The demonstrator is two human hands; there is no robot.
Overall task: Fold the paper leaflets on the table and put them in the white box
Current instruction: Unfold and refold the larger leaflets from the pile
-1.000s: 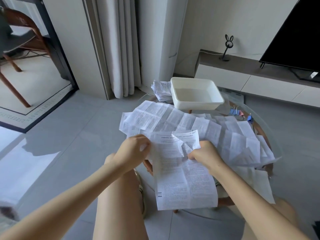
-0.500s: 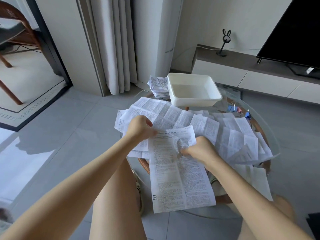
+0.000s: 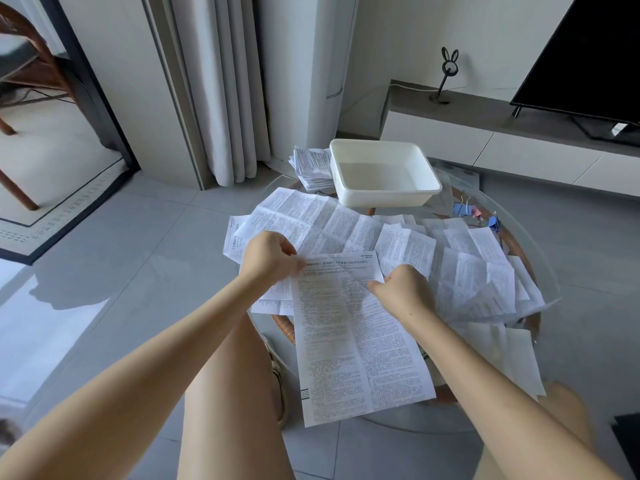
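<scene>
A long printed leaflet [image 3: 356,344] hangs flat over the near edge of the round glass table [image 3: 540,268]. My left hand [image 3: 268,258] pinches its top left corner. My right hand [image 3: 401,289] grips its top right edge with curled fingers. Several unfolded leaflets [image 3: 346,230] lie spread across the table behind it. The white box [image 3: 382,178] stands at the far side of the table and looks empty. A stack of folded leaflets [image 3: 311,168] sits just left of the box.
Coloured binder clips [image 3: 467,211] lie at the table's far right. More loose sheets [image 3: 512,355] droop off the right edge. My bare legs are under the table's near edge. Curtains, a TV cabinet and a TV stand behind.
The leaflet's crumpled top flap has been opened out flat. My left hand moved up and outward along the top edge; my right hand shifted to the right corner.
</scene>
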